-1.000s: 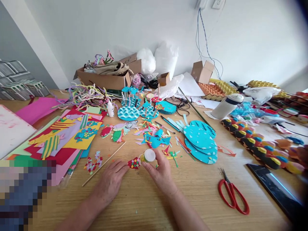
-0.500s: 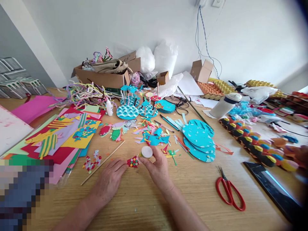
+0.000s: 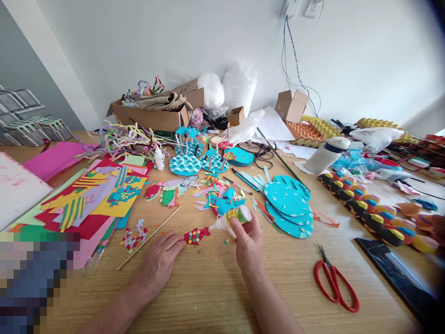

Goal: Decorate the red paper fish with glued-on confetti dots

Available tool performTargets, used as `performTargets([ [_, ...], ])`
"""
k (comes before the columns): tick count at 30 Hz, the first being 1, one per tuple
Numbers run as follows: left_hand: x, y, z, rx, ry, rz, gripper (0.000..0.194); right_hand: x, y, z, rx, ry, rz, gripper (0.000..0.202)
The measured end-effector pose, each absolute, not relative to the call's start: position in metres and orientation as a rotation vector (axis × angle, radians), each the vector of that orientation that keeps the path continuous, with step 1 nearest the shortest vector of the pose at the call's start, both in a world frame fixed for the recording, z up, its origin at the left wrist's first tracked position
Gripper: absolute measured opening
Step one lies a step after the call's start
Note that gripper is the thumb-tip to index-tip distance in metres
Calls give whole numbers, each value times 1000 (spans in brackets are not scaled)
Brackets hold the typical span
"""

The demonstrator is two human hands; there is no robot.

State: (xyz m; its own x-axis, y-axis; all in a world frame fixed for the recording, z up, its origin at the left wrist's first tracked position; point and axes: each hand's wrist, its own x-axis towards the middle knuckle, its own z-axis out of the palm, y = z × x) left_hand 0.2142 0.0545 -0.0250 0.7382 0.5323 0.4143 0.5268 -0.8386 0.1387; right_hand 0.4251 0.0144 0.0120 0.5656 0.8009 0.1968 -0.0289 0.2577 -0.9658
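Observation:
A small red paper fish [image 3: 196, 236] with coloured dots lies flat on the wooden table [image 3: 194, 287]. At its left end, the fingertips of my left hand [image 3: 158, 260] press on its edge, fingers close together. My right hand [image 3: 249, 241] is wrapped round a glue bottle [image 3: 232, 219], tilted so that its nozzle points left at the fish's tail. Whether the nozzle touches the paper I cannot tell. Left of the fish lie a thin wooden stick [image 3: 149, 238] and a little pile of paper bits [image 3: 134, 235].
Red scissors [image 3: 334, 282] and a dark phone [image 3: 391, 273] lie at the right. Blue paper discs [image 3: 288, 204] and paper scraps [image 3: 222, 197] are beyond my right hand. Coloured sheets [image 3: 79, 199] are at the left. A white bottle [image 3: 159, 159] stands behind.
My right hand has moved right with the glue bottle, which now lies more sideways and leaves the fish's tail uncovered. My left hand has stayed at the fish. The view has shifted slightly.

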Motion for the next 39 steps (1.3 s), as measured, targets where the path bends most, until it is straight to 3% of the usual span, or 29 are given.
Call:
performTargets([
  [7, 214, 54, -24, 2919, 899, 657, 43, 413, 12, 6, -1372, -1350, 500, 23],
  [19, 215, 52, -27, 2947, 906, 707, 39, 403, 15, 17, -1439, -1603, 398, 15],
  [26, 213, 53, -33, 2914, 938, 617, 41, 404, 19, 14, -1451, -1437, 405, 11],
  [39, 214, 54, -31, 2863, 933, 562, 43, 414, 25, 0, -1264, -834, 770, 22],
])
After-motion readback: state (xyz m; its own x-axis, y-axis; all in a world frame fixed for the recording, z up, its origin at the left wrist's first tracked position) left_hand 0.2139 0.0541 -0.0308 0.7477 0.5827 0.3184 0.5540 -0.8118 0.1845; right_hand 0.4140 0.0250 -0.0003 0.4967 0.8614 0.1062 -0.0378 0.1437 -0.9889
